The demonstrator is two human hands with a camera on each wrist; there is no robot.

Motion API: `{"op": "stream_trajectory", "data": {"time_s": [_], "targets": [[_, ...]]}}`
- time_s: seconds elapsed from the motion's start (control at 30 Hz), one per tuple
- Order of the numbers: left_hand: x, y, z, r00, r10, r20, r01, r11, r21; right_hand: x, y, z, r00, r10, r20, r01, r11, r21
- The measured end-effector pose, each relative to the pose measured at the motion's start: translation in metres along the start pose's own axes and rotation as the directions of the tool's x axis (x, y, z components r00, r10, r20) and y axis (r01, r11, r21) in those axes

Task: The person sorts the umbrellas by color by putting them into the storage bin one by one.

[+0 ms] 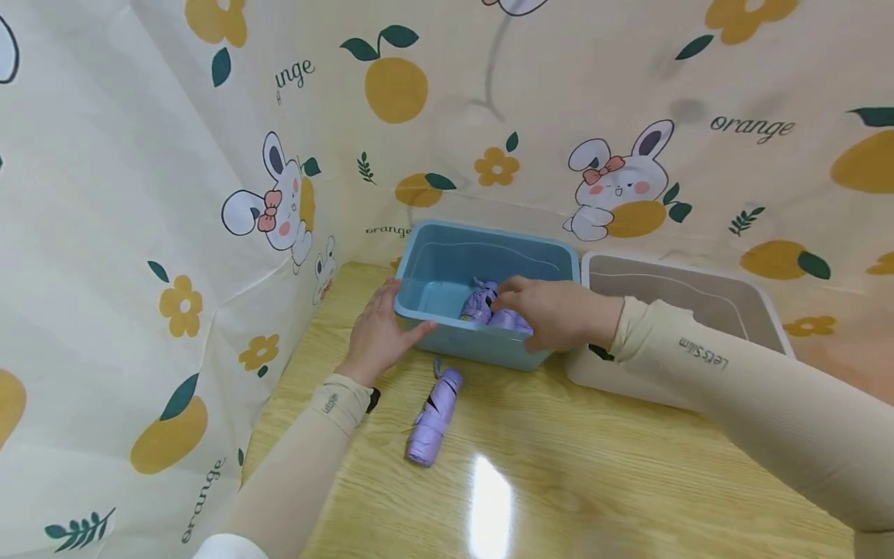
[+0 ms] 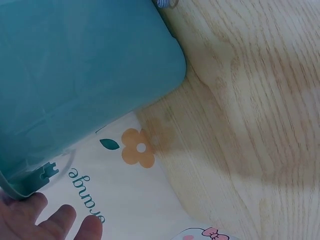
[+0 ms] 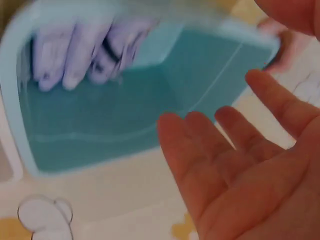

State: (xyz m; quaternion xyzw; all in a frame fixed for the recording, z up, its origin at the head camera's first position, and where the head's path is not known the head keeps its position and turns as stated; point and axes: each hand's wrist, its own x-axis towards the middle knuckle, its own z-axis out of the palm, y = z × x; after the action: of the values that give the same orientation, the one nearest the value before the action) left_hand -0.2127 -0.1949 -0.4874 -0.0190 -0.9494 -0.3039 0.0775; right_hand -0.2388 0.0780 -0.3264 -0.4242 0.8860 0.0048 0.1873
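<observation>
A purple folded umbrella (image 1: 434,419) lies on the table in front of the blue plastic bin (image 1: 482,345), its strap end toward the bin. Inside the bin, several more purple folded umbrellas (image 3: 75,50) lie side by side at one end. My left hand (image 1: 380,330) rests against the bin's left front corner, its thumb spread toward the front wall and its fingers along the side rim. Over the right part of the bin is my right hand (image 1: 552,310), palm empty and fingers apart in the right wrist view. It partly covers the umbrellas in the head view.
A beige bin (image 1: 687,291) stands right beside the blue one, partly behind my right forearm. Both sit at the back of the wood-grain table (image 1: 559,466). A printed cloth (image 1: 447,140) with oranges and rabbits hangs behind and along the left.
</observation>
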Motion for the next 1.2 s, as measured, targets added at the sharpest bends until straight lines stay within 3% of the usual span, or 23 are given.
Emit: {"op": "stream_trajectory", "data": {"time_s": [0.2,0.4,0.7,1.07,1.2], "targets": [[-0.001,-0.001,0.001,1.000,-0.002,0.002,0.002,1.000,-0.005,-0.027,-0.023,0.037,0.998,-0.067,0.005,0.067,0.998,-0.004],[-0.001,-0.003,0.001,1.000,-0.006,0.001,0.006,1.000,-0.006,-0.033,-0.043,0.072,0.997,-0.082,-0.017,0.082,0.995,0.048],[-0.001,-0.003,0.000,1.000,0.004,-0.001,-0.004,1.000,-0.016,-0.017,-0.068,0.130,0.998,-0.022,-0.054,0.033,0.974,0.224],[-0.001,-0.002,0.000,1.000,-0.006,-0.001,0.006,1.000,-0.007,0.012,-0.085,0.173,0.998,0.052,-0.044,-0.040,0.969,0.245],[-0.001,-0.002,0.001,1.000,-0.005,-0.002,0.005,1.000,-0.007,0.024,-0.090,0.183,0.994,0.072,-0.087,-0.050,0.971,0.235]]}}
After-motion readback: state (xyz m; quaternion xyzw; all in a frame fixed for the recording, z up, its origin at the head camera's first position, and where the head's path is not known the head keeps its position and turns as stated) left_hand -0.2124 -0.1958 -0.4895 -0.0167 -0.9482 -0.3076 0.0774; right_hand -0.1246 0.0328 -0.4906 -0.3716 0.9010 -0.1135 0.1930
